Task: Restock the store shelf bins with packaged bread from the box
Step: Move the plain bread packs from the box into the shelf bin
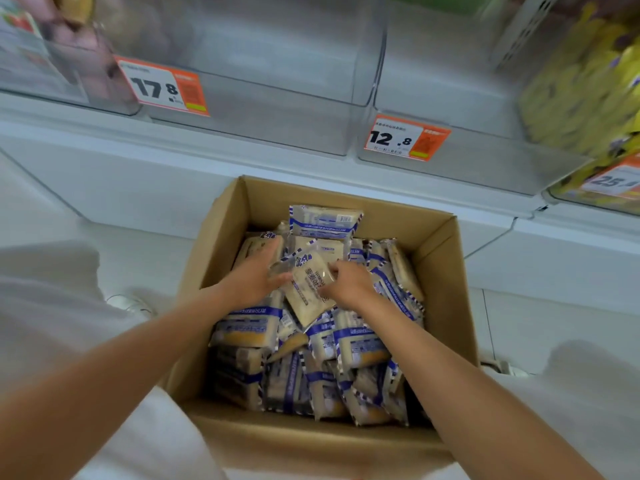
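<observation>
One bread packet [309, 292] sat atop an uncountable heap mid-box [221, 233], long axis running from far wall to near wall. The right hand [348, 284] pinched its edge and the left hand [251, 278] touched it, fingers straight.

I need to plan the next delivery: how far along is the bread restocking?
Hardly begun. Done: nothing visible; the bin tagged 17.8 and the bin tagged 12.8 show no bread. In hand: the right hand grips one bread packet in the box, the left hand touching it. Left: the box is nearly full of packets.
</observation>
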{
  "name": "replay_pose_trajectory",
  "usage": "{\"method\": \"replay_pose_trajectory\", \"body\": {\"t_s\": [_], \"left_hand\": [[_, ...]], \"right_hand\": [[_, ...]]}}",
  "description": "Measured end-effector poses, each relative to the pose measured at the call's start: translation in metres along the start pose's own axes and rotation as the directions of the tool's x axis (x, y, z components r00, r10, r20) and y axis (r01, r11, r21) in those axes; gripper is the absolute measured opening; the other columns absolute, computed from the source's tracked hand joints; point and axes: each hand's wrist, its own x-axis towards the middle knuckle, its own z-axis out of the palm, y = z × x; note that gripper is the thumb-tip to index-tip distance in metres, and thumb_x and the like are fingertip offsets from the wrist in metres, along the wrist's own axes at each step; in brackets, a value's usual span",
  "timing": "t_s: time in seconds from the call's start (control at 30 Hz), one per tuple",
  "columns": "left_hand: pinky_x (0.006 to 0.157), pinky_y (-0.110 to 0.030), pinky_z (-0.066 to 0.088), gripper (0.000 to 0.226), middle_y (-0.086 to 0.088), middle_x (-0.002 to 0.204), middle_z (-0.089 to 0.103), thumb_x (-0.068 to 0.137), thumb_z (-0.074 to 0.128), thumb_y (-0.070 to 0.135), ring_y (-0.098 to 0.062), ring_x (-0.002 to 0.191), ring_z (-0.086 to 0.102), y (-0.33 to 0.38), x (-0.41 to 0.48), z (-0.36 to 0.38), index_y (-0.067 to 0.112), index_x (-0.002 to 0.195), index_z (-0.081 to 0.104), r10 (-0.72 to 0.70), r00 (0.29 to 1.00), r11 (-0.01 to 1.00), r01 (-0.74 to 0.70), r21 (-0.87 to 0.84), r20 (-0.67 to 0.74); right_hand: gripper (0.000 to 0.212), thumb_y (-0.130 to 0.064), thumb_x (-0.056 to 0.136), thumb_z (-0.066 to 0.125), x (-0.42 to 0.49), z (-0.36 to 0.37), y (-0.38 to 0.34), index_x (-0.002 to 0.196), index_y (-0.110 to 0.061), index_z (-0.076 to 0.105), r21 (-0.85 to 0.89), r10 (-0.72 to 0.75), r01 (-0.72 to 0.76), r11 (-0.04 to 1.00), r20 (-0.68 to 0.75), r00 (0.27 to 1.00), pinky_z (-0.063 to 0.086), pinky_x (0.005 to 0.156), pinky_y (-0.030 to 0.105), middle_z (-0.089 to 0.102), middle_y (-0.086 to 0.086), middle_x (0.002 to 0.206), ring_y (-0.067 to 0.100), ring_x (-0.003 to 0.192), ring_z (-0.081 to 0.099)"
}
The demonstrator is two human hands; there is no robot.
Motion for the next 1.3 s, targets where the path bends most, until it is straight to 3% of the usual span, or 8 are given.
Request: {"method": "replay_pose_trajectory", "body": {"t_s": [0.13,0.23,0.47,0.77,0.83,0.97,1.1,1.3], "left_hand": [[0.109,-0.03,0.036,0.111,0.014,0.149,0.036,0.076,0.083,0.035,-0.008,0.132,0.044,0.011,-0.002,-0.01,0.023,0.157,0.008,0.011,1.0,0.979,-0.007,-0.202,0.022],[0.093,-0.039,0.056,0.069,0.006,0.11,0.073,0.067,0.09,0.03,-0.009,0.096,0.07,0.017,0.003,-0.009,0.019,0.128,0.059,0.0,1.0,0.945,0.01,-0.327,0.031],[0.083,-0.039,0.058,0.032,-0.005,0.098,0.077,0.078,0.081,0.019,-0.022,0.091,0.074,0.015,0.004,-0.01,0.012,0.107,0.07,-0.311,0.95,0.675,0.215,-0.706,-0.008],[0.082,-0.048,0.06,0.033,-0.013,0.117,0.071,0.098,0.057,0.028,-0.03,0.104,0.07,0.018,0.008,-0.002,0.015,0.128,0.059,-0.3,0.94,0.433,0.283,-0.856,0.159],[0.085,-0.049,0.059,0.046,-0.013,0.122,0.069,0.096,0.053,0.044,-0.03,0.109,0.068,0.024,0.008,-0.003,0.017,0.132,0.056,-0.236,0.944,0.379,0.307,-0.873,0.23],[0.094,-0.046,0.054,0.056,-0.015,0.124,0.068,0.087,0.057,0.052,-0.029,0.113,0.067,0.038,0.002,0.005,0.015,0.129,0.061,-0.078,0.942,0.41,0.328,-0.851,0.326],[0.073,-0.033,0.06,0.035,-0.012,0.116,0.072,0.092,0.063,0.015,-0.022,0.098,0.072,0.031,-0.001,0.008,0.01,0.127,0.062,-0.171,0.948,0.326,0.313,-0.892,0.27],[0.076,-0.035,0.061,0.034,-0.012,0.108,0.074,0.086,0.066,0.0,-0.024,0.097,0.073,0.042,-0.007,-0.008,0.009,0.119,0.065,-0.091,0.972,0.438,0.233,-0.868,0.215]], "right_hand": [[0.039,-0.015,0.081,0.077,-0.021,-0.026,-0.014,0.111,-0.024,0.055,0.342,-0.2,0.172,0.924,0.05,0.978,0.05,0.075,0.025,0.061,-0.002,0.116,0.016,0.104,0.061],[0.039,-0.02,0.082,0.077,-0.036,-0.049,-0.007,0.115,-0.03,0.057,0.386,-0.299,0.263,0.884,0.036,0.954,0.05,0.092,0.03,0.062,-0.006,0.125,0.011,0.111,0.06],[0.086,-0.045,0.087,0.069,-0.024,-0.061,0.093,0.153,-0.012,0.024,0.169,0.18,-0.154,0.974,-0.151,0.972,0.03,0.114,0.037,0.034,0.008,0.154,0.026,0.141,0.033],[0.049,-0.023,0.099,0.053,-0.036,-0.05,0.056,0.146,-0.022,0.041,0.31,-0.042,0.17,0.935,-0.38,0.924,0.047,0.054,0.016,0.064,-0.009,0.1,0.005,0.071,0.061],[0.057,-0.03,0.099,0.053,-0.052,-0.048,0.026,0.151,-0.026,0.031,0.277,-0.245,0.325,0.904,-0.286,0.926,0.056,0.08,0.025,0.062,-0.006,0.124,0.008,0.1,0.063],[0.077,-0.03,0.091,0.066,-0.064,-0.029,0.004,0.153,-0.038,0.021,0.217,-0.497,0.471,0.855,0.083,0.864,0.009,0.119,0.034,0.008,-0.014,0.163,0.005,0.149,0.002],[0.076,-0.045,0.085,0.069,-0.059,-0.029,-0.002,0.15,-0.038,0.031,0.593,-0.242,0.225,0.773,-0.053,0.969,0.018,0.118,0.039,0.014,-0.016,0.162,0.005,0.148,0.012],[0.058,-0.044,0.082,0.075,-0.043,-0.036,-0.005,0.132,-0.028,0.051,0.594,-0.074,0.122,0.795,-0.106,0.992,0.044,0.096,0.03,0.052,-0.011,0.135,0.009,0.122,0.05]]}}
